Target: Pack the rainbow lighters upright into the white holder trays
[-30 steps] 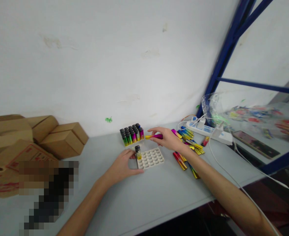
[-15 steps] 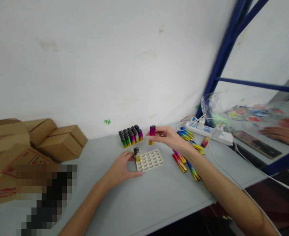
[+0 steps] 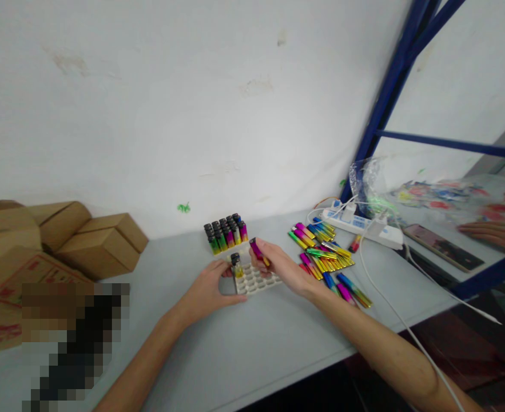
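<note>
My left hand steadies the left end of a white tray with rows of holes, thumb along its front and fingers behind. In that tray's left back corner stands a lighter with a black top and a yellowish body. My right hand pinches a magenta and gold lighter, held tilted over the back of the tray; its fingers hide part of the holes. Just behind, a block of upright lighters with black tops and green, magenta and gold bodies stands in rows.
Several shiny multicoloured lighter-shaped pieces lie loose at the right, beyond my right forearm. Past them are a white power strip with cables, a phone and a blue metal frame. Another person's hand rests there. Cardboard boxes stand left.
My right hand has brought the magenta lighter down and slightly left, from upright above the tray to tilted close over it. The left hand keeps its place at the tray.
</note>
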Demonstrator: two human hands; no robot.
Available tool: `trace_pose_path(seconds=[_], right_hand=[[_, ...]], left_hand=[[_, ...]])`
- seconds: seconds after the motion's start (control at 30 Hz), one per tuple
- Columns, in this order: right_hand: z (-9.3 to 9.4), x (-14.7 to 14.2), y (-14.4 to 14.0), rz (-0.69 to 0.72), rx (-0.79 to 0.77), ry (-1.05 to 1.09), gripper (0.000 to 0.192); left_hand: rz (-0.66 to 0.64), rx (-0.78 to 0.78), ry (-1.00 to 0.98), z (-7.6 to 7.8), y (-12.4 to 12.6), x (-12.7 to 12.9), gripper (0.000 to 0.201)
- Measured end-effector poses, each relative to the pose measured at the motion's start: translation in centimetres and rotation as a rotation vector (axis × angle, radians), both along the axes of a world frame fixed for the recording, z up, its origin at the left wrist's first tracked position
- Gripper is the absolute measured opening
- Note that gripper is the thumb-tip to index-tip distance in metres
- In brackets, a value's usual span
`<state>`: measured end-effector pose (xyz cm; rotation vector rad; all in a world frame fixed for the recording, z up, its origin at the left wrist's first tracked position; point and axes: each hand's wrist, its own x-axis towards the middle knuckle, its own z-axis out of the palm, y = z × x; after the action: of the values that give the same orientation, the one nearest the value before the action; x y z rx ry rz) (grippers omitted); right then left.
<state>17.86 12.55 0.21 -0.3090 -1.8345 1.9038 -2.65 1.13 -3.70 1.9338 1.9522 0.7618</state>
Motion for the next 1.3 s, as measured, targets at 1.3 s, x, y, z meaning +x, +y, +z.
trace_pose_path(seconds=[1.3], right_hand=[[-0.3,0.6,-0.1,-0.019,0.017,0.018,0.049]], left_hand=[[0.008,0.015,-0.010,-0.1,0.0,0.2,0.057]])
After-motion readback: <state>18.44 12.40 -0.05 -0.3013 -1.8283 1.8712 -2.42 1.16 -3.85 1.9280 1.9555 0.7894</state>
